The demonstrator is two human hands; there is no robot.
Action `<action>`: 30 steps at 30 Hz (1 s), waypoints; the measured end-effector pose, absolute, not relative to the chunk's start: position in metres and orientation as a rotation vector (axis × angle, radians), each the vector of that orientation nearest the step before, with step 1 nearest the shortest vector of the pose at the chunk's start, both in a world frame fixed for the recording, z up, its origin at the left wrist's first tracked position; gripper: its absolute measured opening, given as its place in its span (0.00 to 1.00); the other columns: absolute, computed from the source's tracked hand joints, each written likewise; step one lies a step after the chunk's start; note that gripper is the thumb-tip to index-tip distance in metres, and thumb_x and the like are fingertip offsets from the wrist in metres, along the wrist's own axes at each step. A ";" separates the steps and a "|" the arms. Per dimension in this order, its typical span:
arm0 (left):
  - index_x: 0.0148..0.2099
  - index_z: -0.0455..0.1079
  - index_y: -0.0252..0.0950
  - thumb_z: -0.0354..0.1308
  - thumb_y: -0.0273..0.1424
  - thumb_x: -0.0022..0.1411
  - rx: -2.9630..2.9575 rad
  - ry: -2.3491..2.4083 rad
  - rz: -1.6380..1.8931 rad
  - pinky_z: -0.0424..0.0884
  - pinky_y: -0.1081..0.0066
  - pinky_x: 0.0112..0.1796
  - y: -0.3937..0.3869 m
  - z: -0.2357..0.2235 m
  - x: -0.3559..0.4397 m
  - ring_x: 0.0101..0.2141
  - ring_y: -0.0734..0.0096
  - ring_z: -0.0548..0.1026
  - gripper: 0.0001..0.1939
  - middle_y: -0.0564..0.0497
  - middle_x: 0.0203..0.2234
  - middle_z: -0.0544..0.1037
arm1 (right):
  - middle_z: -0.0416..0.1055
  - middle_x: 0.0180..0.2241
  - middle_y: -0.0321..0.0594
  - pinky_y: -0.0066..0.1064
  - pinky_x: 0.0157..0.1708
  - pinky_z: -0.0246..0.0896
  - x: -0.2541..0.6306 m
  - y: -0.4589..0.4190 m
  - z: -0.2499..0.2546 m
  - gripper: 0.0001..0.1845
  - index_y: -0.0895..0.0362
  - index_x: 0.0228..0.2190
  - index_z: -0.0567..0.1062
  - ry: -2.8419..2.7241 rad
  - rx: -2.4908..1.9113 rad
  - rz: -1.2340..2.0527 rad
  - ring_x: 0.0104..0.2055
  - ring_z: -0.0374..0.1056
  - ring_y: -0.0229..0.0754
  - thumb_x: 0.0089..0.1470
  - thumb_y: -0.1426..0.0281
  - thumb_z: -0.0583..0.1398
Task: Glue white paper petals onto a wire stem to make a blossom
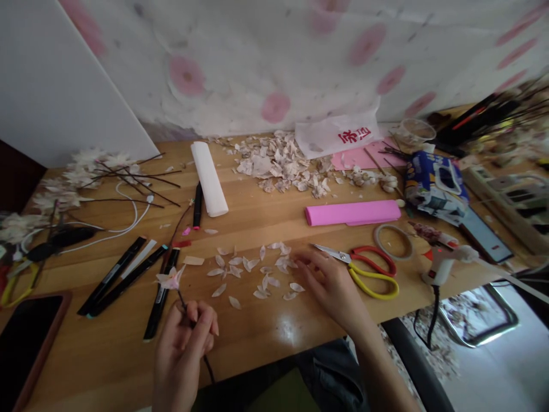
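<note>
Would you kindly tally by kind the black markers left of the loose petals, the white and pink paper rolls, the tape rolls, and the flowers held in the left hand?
Black markers: 4
White paper roll: 1
Pink paper roll: 1
Tape roll: 1
Flower in left hand: 1
Total: 8

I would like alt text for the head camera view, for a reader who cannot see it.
A person's left hand holds a pale pink flower by its dark stem over a wooden table; the right hand is near scattered pale petals. Scissors lie beside the right hand, black markers near the left.
</note>
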State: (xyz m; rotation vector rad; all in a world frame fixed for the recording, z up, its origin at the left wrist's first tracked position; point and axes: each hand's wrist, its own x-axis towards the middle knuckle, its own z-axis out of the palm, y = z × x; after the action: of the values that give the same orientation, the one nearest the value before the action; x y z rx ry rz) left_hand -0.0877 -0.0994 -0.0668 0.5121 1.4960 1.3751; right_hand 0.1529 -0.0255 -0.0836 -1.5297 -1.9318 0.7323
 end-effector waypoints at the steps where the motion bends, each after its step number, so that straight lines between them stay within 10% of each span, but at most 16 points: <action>1: 0.30 0.61 0.40 0.70 0.34 0.59 0.508 1.495 1.372 0.55 0.82 0.20 -0.100 -0.066 -0.087 0.19 0.81 0.58 0.18 0.60 0.20 0.69 | 0.82 0.40 0.46 0.37 0.43 0.71 0.155 -0.026 -0.085 0.11 0.56 0.44 0.80 -1.948 -1.517 0.723 0.42 0.77 0.48 0.66 0.69 0.57; 24: 0.29 0.61 0.40 0.75 0.39 0.53 0.528 1.540 1.355 0.58 0.81 0.21 -0.110 -0.060 -0.088 0.21 0.78 0.62 0.23 0.59 0.21 0.68 | 0.78 0.52 0.51 0.44 0.56 0.69 0.130 -0.026 -0.093 0.19 0.55 0.54 0.75 -2.023 -1.343 0.655 0.59 0.71 0.49 0.66 0.76 0.53; 30: 0.29 0.61 0.41 0.74 0.40 0.55 0.579 1.462 1.270 0.58 0.80 0.19 -0.108 -0.074 -0.101 0.19 0.78 0.61 0.22 0.59 0.20 0.68 | 0.81 0.39 0.47 0.39 0.42 0.68 0.154 -0.026 -0.099 0.10 0.57 0.43 0.77 -1.833 -1.613 0.557 0.42 0.75 0.50 0.66 0.71 0.55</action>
State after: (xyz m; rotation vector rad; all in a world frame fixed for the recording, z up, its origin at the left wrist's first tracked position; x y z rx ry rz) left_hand -0.1012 -0.1081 -0.0744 0.5788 1.4622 1.2696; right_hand 0.1535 -0.0257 -0.0991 -1.6130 -1.8328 0.5571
